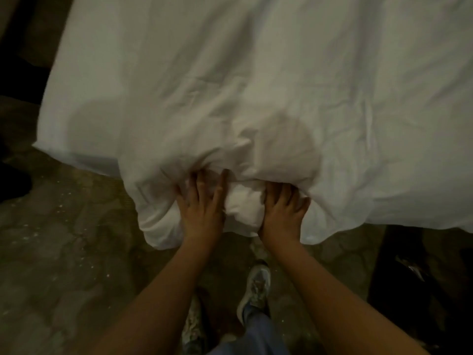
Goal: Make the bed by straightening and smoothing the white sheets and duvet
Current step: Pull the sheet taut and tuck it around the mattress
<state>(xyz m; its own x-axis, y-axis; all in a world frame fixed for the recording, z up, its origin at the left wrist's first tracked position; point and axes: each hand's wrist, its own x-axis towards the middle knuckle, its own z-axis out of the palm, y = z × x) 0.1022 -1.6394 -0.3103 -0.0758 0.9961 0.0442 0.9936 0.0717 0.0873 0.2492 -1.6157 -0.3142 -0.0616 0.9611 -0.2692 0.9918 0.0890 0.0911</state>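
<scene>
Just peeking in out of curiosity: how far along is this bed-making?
Partway. The white duvet is already spread across the bed, though creased. In hand: the left hand and right hand press into a bunched fold at the near edge. Left: flatten that bunch and smooth the wrinkles.

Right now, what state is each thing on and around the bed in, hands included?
duvet: spread, wrinkled, bunched at near edge
white bundle: wadded between the hands
left hand: fingers spread, pressing the fabric
right hand: fingers curled into the fabric
shoes: on the floor
</scene>
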